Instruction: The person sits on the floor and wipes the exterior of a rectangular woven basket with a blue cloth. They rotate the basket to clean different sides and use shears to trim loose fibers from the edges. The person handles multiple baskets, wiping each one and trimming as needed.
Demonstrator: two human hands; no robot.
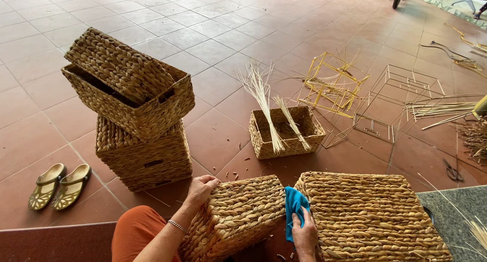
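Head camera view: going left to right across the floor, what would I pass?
Yellow sandals → stacked woven baskets → left hand → small open basket with straw stalks → yellow wire frame → bare wire frame → scissors.

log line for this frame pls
left hand: grips woven basket | right hand: holds blue cloth against it | stacked baskets beside
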